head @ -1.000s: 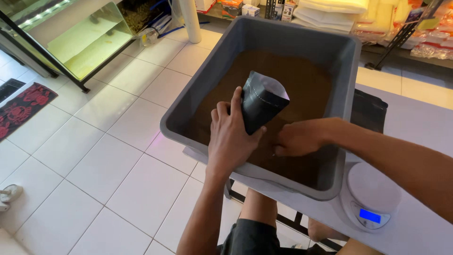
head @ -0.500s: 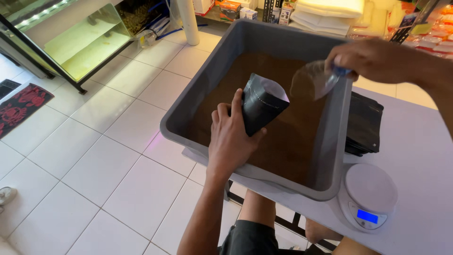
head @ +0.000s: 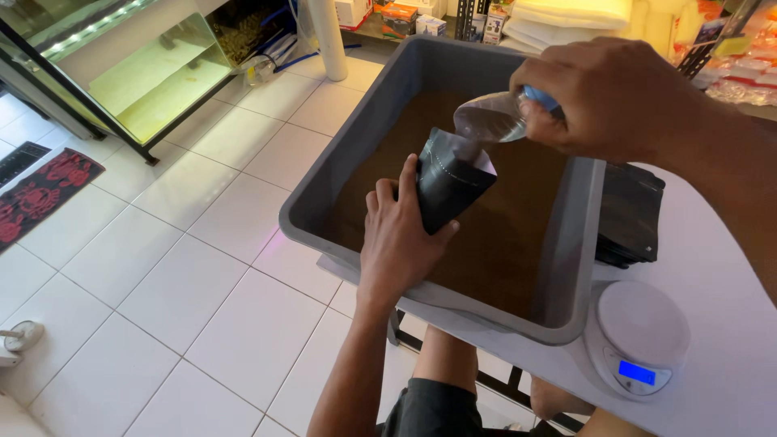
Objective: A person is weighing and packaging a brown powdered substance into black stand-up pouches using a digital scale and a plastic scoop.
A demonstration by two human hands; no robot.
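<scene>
My left hand (head: 401,235) grips a black pouch (head: 450,184) with a pale open mouth, tilted over a grey tub (head: 575,243) filled with brown granular material (head: 502,235). My right hand (head: 603,97) holds a clear plastic scoop with a blue handle (head: 491,118), tipped down right at the pouch's mouth. Brown material shows inside the scoop.
A small white digital scale (head: 635,340) with a lit blue display sits on the white table (head: 720,267) right of the tub. A stack of black pouches (head: 630,214) lies behind it. A glass tank (head: 137,73) stands far left on the tiled floor; shelves of goods line the back.
My right hand rose out of the tub with the filled scoop and swung left, bringing it to the pouch's mouth. The left hand kept the pouch in place.
</scene>
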